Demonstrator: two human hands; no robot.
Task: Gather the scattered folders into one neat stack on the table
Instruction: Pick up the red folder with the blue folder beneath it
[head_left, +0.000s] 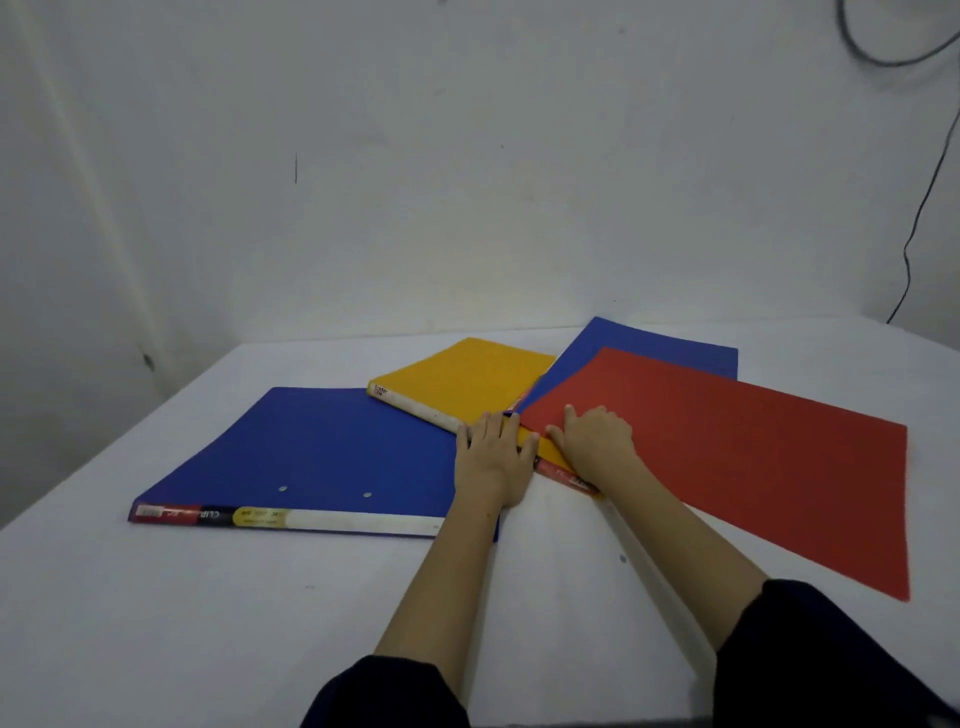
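The light is soft, even and a little dim, with weak shadows. The white flat desk (156, 597) shows no glare. The picture is slightly blurred, and edges bend at the corners.

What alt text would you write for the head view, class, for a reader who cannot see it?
Two bare hands press on overlapping folders on a white table: the left hand on the near blue folder, the right hand on the red folder. A yellow folder and a second blue folder lie behind.
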